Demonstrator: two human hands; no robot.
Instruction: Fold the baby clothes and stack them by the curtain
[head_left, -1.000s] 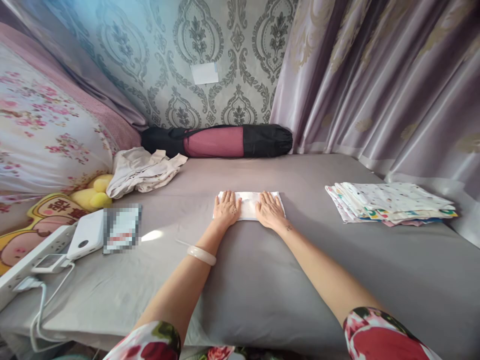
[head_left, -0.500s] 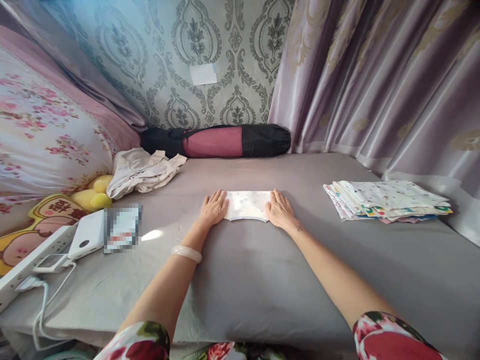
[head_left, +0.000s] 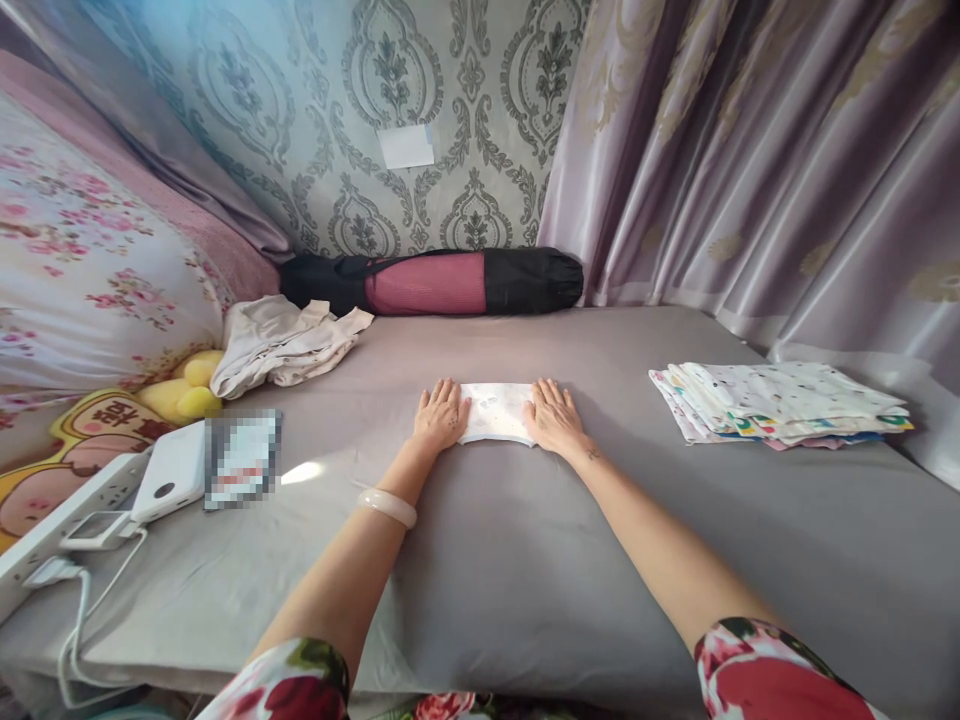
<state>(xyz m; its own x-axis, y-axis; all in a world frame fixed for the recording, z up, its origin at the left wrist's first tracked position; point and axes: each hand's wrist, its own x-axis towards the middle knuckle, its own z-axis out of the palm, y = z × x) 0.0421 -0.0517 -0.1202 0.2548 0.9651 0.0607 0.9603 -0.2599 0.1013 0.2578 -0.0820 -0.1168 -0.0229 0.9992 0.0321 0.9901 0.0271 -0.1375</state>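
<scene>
A small white folded cloth (head_left: 496, 411) with faint print lies flat on the grey bed sheet (head_left: 525, 560) in front of me. My left hand (head_left: 439, 415) rests palm down on the cloth's left end, fingers stretched out. My right hand (head_left: 553, 416) lies flat on its right end, fingers likewise spread. Both arms reach forward from flowered sleeves; a pale bangle (head_left: 385, 506) sits on my left wrist.
A stack of folded printed cloths (head_left: 780, 402) lies at the right by the curtain (head_left: 750, 160). A black and red roll bag (head_left: 435, 281) lies against the wall. Crumpled beige clothes (head_left: 281, 343), a yellow plush toy (head_left: 184, 385), a white power bank (head_left: 171, 470) and a power strip (head_left: 60, 520) occupy the left.
My hands slid outward from the middle of the cloth to its two ends, then drew slightly closer together. The cloth looks narrower than a second ago.
</scene>
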